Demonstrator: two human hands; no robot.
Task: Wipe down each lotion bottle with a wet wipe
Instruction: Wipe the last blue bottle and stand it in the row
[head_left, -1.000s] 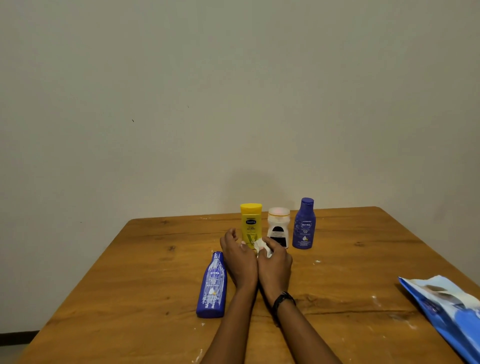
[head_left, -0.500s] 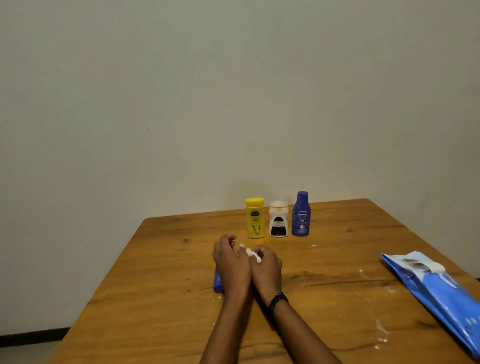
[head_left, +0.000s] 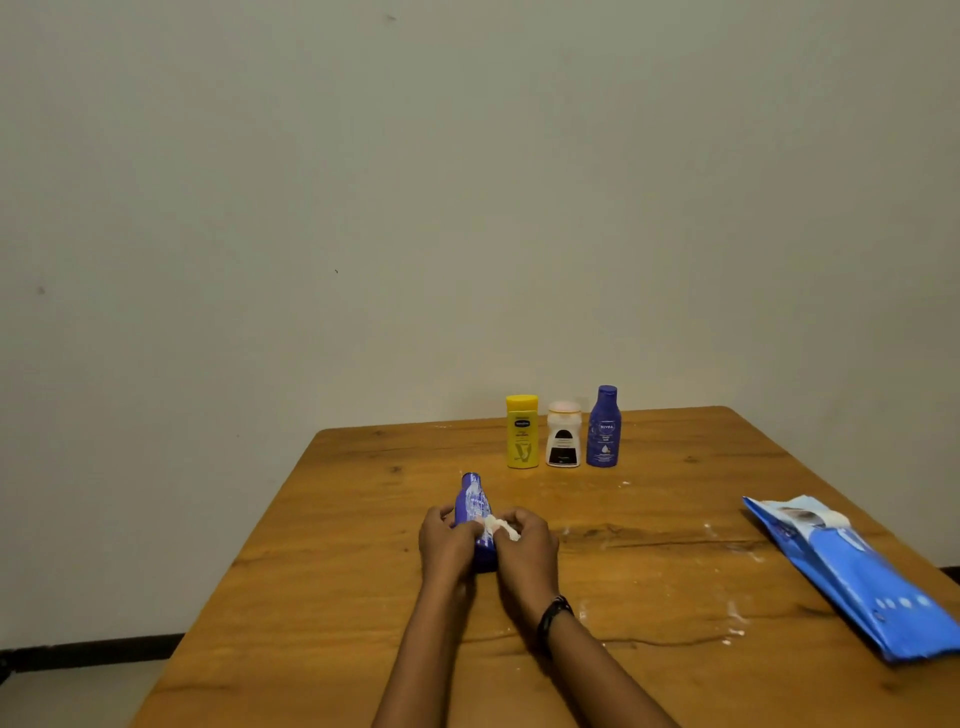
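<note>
Mid-table (head_left: 649, 571) | blue bottle (head_left: 471, 499) clamped in left fingers (head_left: 441, 515) | right fingers (head_left: 522, 517) pinch wipe (head_left: 501, 527) against it

The left hand (head_left: 449, 545) holds a big blue bottle (head_left: 474, 506), with its fingers (head_left: 441, 517) curled round the lower part. The top end of the bottle pokes out past the fingertips and points away from the person. The right hand (head_left: 524, 551) pinches a scrunched white wet wipe (head_left: 501, 527) against the bottle, right beside the left fingers. Far past the fingers, three more bottles stand in a row: a yellow bottle (head_left: 522, 431), a white bottle (head_left: 563, 435) and a small blue bottle (head_left: 603, 427). Well off to the right of the fingers, a blue wipes pack (head_left: 852, 571) lies on the wooden table (head_left: 363, 519). A black band (head_left: 553, 616) sits on the right wrist.
</note>
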